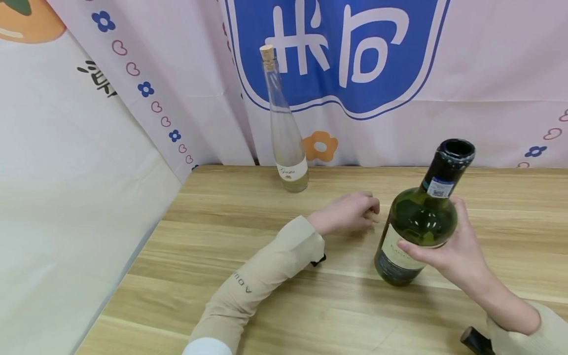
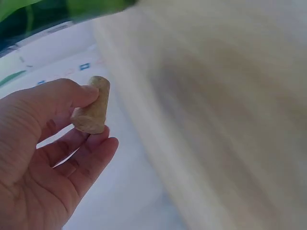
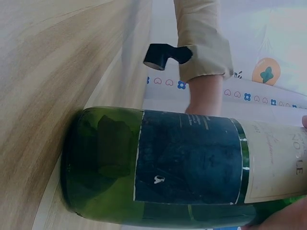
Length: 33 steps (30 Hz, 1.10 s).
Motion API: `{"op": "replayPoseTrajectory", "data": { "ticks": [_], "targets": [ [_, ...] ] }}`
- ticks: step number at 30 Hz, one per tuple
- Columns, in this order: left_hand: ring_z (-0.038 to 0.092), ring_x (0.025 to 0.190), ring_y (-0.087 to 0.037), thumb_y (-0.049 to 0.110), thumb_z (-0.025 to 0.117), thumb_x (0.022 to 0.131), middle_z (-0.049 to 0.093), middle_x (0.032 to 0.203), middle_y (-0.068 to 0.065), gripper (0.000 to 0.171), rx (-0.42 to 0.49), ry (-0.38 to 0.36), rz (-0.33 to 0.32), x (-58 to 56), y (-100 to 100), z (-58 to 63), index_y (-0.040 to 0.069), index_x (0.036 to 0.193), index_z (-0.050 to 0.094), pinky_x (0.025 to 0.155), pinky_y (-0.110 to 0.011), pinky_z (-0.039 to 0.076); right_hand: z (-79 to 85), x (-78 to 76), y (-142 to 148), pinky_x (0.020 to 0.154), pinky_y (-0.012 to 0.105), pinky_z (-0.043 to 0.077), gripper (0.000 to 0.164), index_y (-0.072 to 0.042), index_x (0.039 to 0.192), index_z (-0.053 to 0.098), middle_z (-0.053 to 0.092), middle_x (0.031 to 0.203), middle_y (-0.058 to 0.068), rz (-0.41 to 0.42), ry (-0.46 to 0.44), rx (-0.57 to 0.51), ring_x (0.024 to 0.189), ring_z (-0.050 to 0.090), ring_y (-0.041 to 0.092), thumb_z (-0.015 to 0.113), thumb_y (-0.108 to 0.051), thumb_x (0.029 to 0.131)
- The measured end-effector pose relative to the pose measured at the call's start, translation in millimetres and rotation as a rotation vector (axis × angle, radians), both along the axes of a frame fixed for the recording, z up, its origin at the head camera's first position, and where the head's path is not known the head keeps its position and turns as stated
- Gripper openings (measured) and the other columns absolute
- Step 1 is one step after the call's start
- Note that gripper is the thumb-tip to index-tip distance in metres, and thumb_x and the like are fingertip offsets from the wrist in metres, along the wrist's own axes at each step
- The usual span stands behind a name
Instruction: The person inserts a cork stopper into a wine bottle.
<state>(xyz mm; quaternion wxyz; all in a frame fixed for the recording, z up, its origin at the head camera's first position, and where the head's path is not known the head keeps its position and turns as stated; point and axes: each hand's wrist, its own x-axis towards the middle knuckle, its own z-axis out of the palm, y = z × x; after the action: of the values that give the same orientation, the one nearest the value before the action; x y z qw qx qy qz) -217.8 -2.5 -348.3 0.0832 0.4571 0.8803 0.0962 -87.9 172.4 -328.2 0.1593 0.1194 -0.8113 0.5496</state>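
My right hand (image 1: 463,251) grips a dark green wine bottle (image 1: 419,212) around its labelled body, the thumb across the front. The bottle's mouth is uncovered, and its base is right at the wooden tabletop. In the right wrist view the bottle (image 3: 110,163) shows a dark label and a cream one. Left of the bottle is my left hand (image 1: 343,213), low over the table. Between thumb and fingers it pinches a cork (image 2: 96,108), seen in the left wrist view; in the head view the cork is hidden.
A slender clear bottle (image 1: 288,133) with a cork in its neck stands at the table's back edge. Behind the wooden table (image 1: 177,276) hangs a printed cloth (image 1: 488,74). A dark wrist-camera piece (image 1: 476,340) shows by the right sleeve.
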Motion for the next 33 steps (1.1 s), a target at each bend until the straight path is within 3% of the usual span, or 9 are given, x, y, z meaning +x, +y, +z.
{"op": "replayPoseTrajectory", "data": {
  "ticks": [7,21,27,33],
  "targets": [
    [0.053,0.083,-0.009,0.008,0.062,0.084,0.057,0.095,-0.002,0.016,0.119,0.033,-0.015,3.3,-2.3,30.1,0.006,0.099,0.065,0.073,-0.014,0.042,-0.2,0.2,0.5,0.080,0.006,0.041,0.086,-0.021,0.125,0.032,0.047,0.118,-0.015,-0.009,-0.007,0.008,0.099,0.051,-0.005,0.078,0.011,0.059],
    [0.058,0.087,-0.007,0.009,0.066,0.082,0.063,0.096,-0.002,0.020,0.425,0.117,0.021,17.1,-9.8,89.9,0.004,0.101,0.061,0.077,-0.009,0.043,0.2,0.6,-0.2,0.081,0.006,0.040,0.088,-0.020,0.126,0.031,0.047,0.119,-0.014,0.005,0.004,0.003,0.100,0.051,-0.004,0.078,0.012,0.059],
    [0.057,0.088,-0.010,0.010,0.066,0.083,0.064,0.098,-0.005,0.026,0.589,0.196,-0.005,25.3,-11.7,111.4,0.002,0.107,0.063,0.081,-0.007,0.040,0.3,0.4,-0.7,0.081,0.006,0.040,0.088,-0.020,0.126,0.031,0.047,0.119,-0.013,0.010,0.012,0.002,0.100,0.051,-0.004,0.077,0.012,0.059],
    [0.056,0.090,-0.008,0.007,0.062,0.086,0.060,0.101,-0.006,0.030,0.727,0.213,-0.051,33.7,-9.9,131.6,0.000,0.115,0.061,0.080,-0.008,0.041,0.0,0.0,-0.5,0.082,0.006,0.040,0.090,-0.020,0.127,0.031,0.046,0.120,-0.011,0.008,0.017,-0.002,0.100,0.051,-0.002,0.078,0.013,0.058]
  ]
}}
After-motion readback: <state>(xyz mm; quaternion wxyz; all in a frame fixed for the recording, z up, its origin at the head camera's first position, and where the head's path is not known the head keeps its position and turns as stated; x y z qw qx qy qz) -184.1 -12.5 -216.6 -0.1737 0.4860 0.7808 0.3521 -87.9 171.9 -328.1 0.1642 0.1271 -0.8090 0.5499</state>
